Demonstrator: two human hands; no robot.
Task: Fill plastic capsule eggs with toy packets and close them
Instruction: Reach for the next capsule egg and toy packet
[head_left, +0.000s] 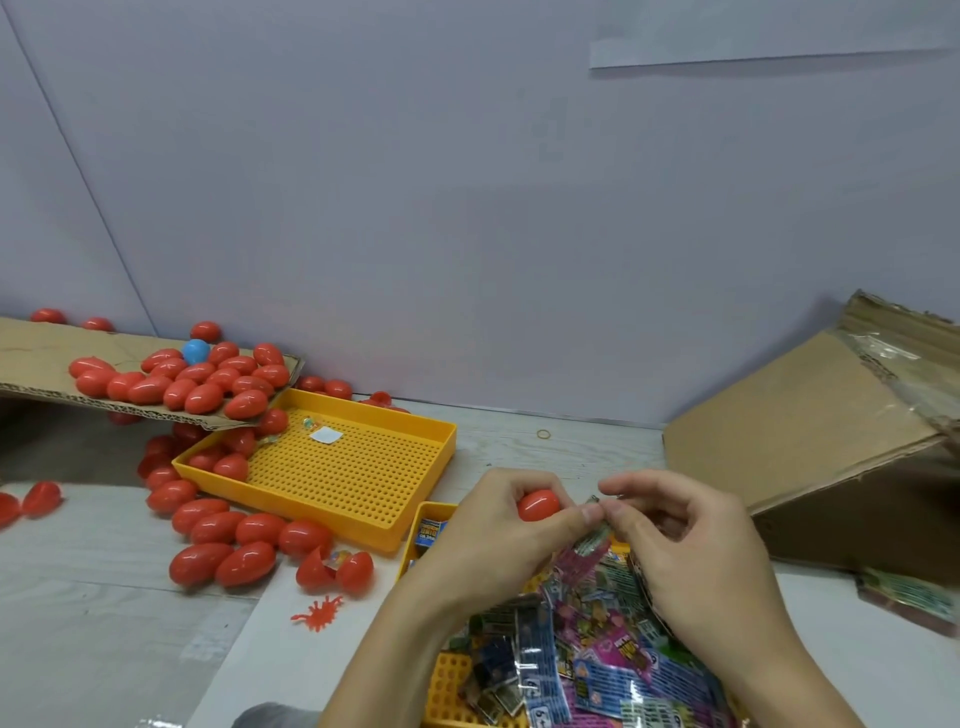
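Red glossy egg (538, 505) in left hand (498, 535).

A plain pale lavender-grey wall (415, 182) fills the upper two thirds of the frame, evenly lit, with a thin dark seam running diagonally down its upper left. A white strip (753, 52) is fixed to it at the upper right. Below, a whitish wood-grain tabletop (104, 613) spans the lower part of the frame.
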